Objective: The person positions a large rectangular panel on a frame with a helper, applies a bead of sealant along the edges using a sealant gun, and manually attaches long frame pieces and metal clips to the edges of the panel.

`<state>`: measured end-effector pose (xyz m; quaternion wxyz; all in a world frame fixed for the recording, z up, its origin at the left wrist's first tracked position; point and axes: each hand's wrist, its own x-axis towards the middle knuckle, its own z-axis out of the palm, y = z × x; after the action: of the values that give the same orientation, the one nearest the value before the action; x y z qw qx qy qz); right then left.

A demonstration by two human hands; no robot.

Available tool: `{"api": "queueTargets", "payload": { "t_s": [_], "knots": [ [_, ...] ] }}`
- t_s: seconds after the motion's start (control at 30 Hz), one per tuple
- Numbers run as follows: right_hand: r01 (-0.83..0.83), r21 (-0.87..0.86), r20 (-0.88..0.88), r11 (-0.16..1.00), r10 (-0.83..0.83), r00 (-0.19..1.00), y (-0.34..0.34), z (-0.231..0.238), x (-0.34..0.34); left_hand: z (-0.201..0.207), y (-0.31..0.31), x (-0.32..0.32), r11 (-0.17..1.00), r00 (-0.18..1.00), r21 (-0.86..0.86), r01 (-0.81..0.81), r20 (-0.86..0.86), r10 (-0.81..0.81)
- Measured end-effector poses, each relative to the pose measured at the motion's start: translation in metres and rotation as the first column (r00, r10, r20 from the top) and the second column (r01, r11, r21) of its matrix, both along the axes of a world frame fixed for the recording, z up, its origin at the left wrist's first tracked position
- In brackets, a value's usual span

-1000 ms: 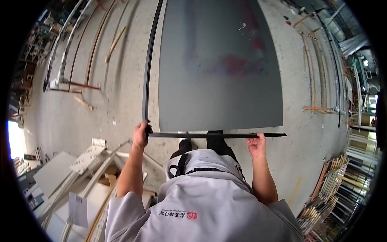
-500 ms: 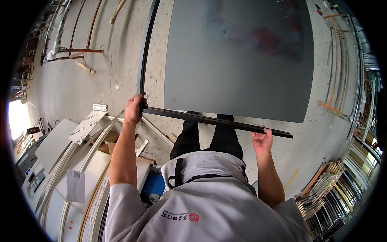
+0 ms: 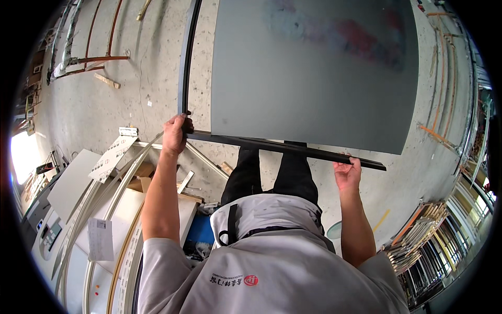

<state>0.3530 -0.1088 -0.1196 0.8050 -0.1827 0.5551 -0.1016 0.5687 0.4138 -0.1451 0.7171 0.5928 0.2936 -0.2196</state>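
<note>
My left hand (image 3: 174, 134) is closed around the corner where two dark frame bars meet. From there the long bar (image 3: 186, 68) runs away from me along the left side of a large grey sheet (image 3: 303, 99). The shorter bar (image 3: 272, 147) crosses in front of my legs and slants slightly down to the right. My right hand (image 3: 348, 174) grips this bar close to its free end, with fingers over and under it. The sheet's near edge lies just beyond the shorter bar, and a strip of floor shows between the long bar and the sheet.
To the left stand pale curved strips (image 3: 124, 186), white boards (image 3: 73, 183) and a paper slip (image 3: 100, 239). Orange-brown racks (image 3: 99, 59) stand at the far left, others (image 3: 438, 135) at right. Stacked profiles (image 3: 418, 235) fill the lower right. A wood piece (image 3: 107, 80) lies on the floor.
Both hands have moved slightly away from me with the joined bars. The right hand and the shorter bar's free end have also shifted a little right. Neither grip has changed.
</note>
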Motion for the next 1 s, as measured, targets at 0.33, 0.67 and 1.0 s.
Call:
{"api": "queueTargets", "payload": {
  "t_s": [0.33,0.67,1.0],
  "knots": [
    [0.015,0.004,0.011,1.0,-0.015,1.0,-0.007,-0.006,-0.001,-0.001,-0.002,-0.004,0.999,1.0,-0.029,-0.014,0.027,0.015],
    [0.013,-0.013,0.066,1.0,-0.012,0.998,-0.027,-0.001,-0.001,0.003,-0.025,-0.01,1.0,1.0,0.009,-0.012,0.019,0.012],
    [0.013,-0.052,0.174,0.999,-0.004,0.985,-0.073,0.002,0.001,0.008,-0.07,-0.021,0.984,1.0,-0.176,0.011,0.007,-0.01]
  ]
}}
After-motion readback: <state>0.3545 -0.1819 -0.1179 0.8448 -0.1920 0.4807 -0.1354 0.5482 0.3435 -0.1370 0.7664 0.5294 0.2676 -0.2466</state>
